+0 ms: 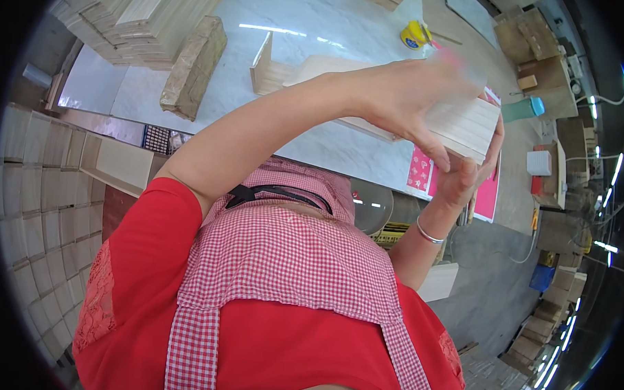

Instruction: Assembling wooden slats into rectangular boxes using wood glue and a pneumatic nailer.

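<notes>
A pale wooden box-like piece (471, 127) with grooved grain is held up over the right end of the table. My right hand (466, 174) wraps round its right end, fingers along the far side and thumb at the near edge. From the left, my left hand (405, 95) reaches across and grips the same piece, its thumb at the lower edge; its far fingers are blurred. Beneath my left forearm lies another wooden part (278, 71) with an upright end panel, partly hidden by the arm.
A pink patterned sheet (487, 195) lies under my hands. Farther back stands a yellow tub (414, 36); a teal-lidded bottle (524, 109) is to the right. A brown block (195, 67) and stacked boards (149, 24) occupy the table's left. Wooden boxes (40, 213) are piled at left.
</notes>
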Tool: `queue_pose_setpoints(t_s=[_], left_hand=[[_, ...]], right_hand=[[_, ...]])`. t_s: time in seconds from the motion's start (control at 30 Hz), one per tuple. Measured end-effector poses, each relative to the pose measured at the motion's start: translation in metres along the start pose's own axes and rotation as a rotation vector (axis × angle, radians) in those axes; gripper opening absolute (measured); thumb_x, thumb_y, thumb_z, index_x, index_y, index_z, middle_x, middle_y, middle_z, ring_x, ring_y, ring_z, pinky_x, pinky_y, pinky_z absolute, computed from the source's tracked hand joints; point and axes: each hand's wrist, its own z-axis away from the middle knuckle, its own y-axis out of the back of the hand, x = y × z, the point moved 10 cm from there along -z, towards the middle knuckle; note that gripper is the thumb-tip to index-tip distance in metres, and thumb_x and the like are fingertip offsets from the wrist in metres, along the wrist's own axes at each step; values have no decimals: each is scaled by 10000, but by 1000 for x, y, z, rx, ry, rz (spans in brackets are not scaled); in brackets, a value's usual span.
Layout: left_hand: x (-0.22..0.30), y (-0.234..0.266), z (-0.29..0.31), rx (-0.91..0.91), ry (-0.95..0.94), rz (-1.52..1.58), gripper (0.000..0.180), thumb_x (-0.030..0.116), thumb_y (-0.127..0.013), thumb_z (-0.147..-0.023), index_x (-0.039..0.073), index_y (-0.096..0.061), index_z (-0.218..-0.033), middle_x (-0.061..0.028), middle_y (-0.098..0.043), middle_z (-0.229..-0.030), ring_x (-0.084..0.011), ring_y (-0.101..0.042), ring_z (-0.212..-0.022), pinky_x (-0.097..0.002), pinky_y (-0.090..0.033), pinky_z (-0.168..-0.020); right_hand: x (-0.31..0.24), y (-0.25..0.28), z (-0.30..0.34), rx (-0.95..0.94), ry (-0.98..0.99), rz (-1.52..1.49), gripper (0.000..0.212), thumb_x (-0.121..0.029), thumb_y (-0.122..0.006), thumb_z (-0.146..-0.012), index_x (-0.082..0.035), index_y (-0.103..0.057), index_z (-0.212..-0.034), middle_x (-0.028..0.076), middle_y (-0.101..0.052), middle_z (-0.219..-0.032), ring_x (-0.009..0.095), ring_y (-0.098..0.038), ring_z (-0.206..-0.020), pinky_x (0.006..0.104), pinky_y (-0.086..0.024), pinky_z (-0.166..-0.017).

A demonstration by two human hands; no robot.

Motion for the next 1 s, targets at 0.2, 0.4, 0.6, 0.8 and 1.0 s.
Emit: queue_pose_setpoints(t_s=[0.2, 0.4, 0.6, 0.8, 1.0], left_hand=[[-5, -14, 1, -62, 55, 55, 959, 474, -861, -620, 22, -509, -1389, -203, -573, -1249, -373, -570, -1133, -430, -470, -993], [-1, -17, 2, 119, 26, -295, 914, 473, -855, -614, 45, -546, -1360, -168, -587, -1215, -339, -559, -1137, -447, -438, -944], [1, -12, 3, 247, 0, -481, 887, 484, -854, -600, 64, -568, -1327, -139, -584, -1195, -298, -548, -1094, -434, -389, -900], [2, -14, 4, 285, -9, -552, 871, 510, -853, -596, 71, -575, -1295, -124, -584, -1183, -285, -547, -1051, -425, -382, -865], [6, -15, 6, 296, -47, -578, 862, 514, -858, -589, 59, -567, -1261, -106, -602, -1115, -278, -536, -1052, -425, -364, -810]], right_hand=[[7, 4, 8, 2, -24, -97, 1059, -537, -846, -708, 49, -354, -1441, 227, -451, -1463, 307, -486, -1341, 441, -428, -1103], [16, 16, 23, 101, -126, -68, 854, -404, -795, -817, 61, -398, -1413, 200, -475, -1427, 267, -503, -1308, 418, -449, -1065], [33, 37, 49, 282, -167, -7, 380, -229, -650, -979, 48, -552, -1220, 115, -662, -1076, 148, -643, -951, 306, -529, -836], [37, 31, 57, 394, -223, -32, 201, -194, -606, -1014, -6, -606, -945, 34, -644, -775, 83, -579, -684, 243, -468, -655], [36, 28, 59, 456, -216, 7, 253, -182, -608, -1012, -27, -600, -812, 17, -614, -688, 79, -560, -622, 247, -454, -620]])
